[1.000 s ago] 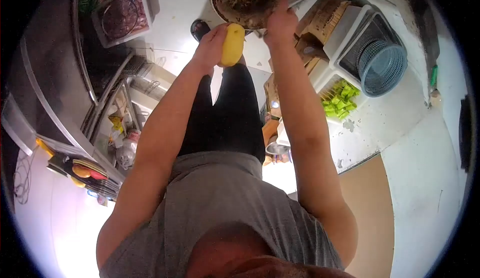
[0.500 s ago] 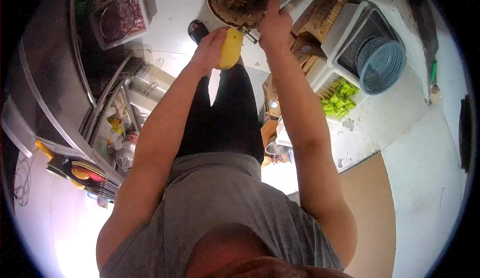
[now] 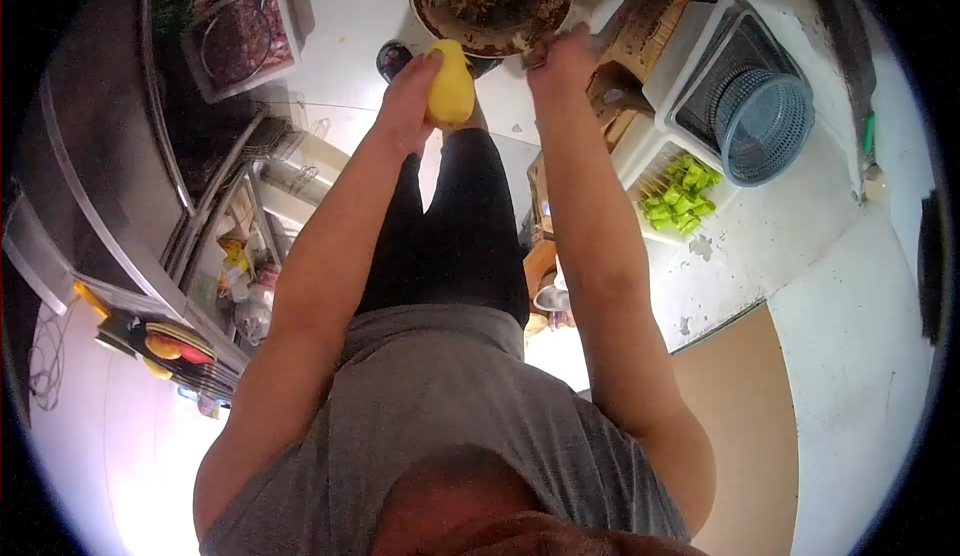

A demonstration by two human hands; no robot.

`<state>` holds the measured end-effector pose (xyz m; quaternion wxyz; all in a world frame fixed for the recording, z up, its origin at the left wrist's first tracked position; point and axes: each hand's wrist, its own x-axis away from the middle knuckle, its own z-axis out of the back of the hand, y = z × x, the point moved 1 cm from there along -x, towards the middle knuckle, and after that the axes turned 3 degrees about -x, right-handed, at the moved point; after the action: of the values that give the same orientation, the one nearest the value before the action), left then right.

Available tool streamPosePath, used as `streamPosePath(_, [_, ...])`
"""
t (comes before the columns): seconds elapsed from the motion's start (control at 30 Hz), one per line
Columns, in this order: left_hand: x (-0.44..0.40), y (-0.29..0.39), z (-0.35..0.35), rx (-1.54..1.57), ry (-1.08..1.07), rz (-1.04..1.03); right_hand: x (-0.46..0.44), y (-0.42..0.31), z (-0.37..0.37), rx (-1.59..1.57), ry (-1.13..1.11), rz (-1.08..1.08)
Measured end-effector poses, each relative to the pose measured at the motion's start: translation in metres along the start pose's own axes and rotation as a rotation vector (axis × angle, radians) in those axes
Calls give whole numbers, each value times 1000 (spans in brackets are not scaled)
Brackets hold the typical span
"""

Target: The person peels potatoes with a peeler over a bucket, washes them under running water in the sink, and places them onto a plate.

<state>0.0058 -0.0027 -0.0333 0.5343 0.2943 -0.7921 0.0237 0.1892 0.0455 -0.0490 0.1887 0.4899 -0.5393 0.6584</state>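
Note:
Wrapped round a peeled yellow potato [image 3: 451,84], my left hand [image 3: 407,101] is raised over my knees. My right hand [image 3: 562,62] is closed to the right of it, apart from the potato, by the lower right rim of a round pan [image 3: 560,18] with brown scraps in it. It grips a small peeler-like tool, mostly hidden by the fingers and hard to make out.
A white tub [image 3: 207,78] of reddish meat with a wire strainer stands upper left. On the right are cardboard boxes [image 3: 652,31], a blue-grey basket [image 3: 768,131] and skewered green pieces [image 3: 682,196] in a white tray. Metal shelving [image 3: 190,196] runs along the left.
The potato has turned in my left hand and moved slightly left. My right hand came in towards the potato, then drew back to the right with its tool. The pan sits slightly further left.

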Motion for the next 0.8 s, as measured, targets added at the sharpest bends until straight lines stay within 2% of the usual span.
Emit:
streamPosePath(0.1, [-3,2,-1,194,-45,-78,12,22,21,-102,2,-170])
streamPosePath(0.2, [-1,2,-8,284,-73,-157,50,27,12,-258,7,-292])
streamPosePath(0.23, [2,1,-10,306,-76,-182,49,26,14,-258,15,-259])
streamPosePath(0.3, [12,3,-6,336,-166,-135,43,26,11,-264,20,-193])
streamPosePath(0.33, [16,6,-3,351,-213,-111,40,21,8,-253,-51,-183])
streamPosePath(0.43, [23,15,-1,434,-362,129,32,7,0,-74,-160,-198])
streamPosePath(0.47, [26,15,-4,282,-184,208,29,8,-2,-66,-172,-185])
streamPosePath(0.57, [35,19,-10,134,-364,170,25,6,-8,-27,-223,-158])
streamPosePath(0.67, [31,18,-9,34,-568,266,36,8,-11,34,-286,-154])
streamPosePath(0.73, [30,16,-8,-123,-500,249,40,10,-13,59,-308,-120])
streamPosePath(0.8, [31,16,-10,-277,-421,195,47,0,-19,82,-230,-94])
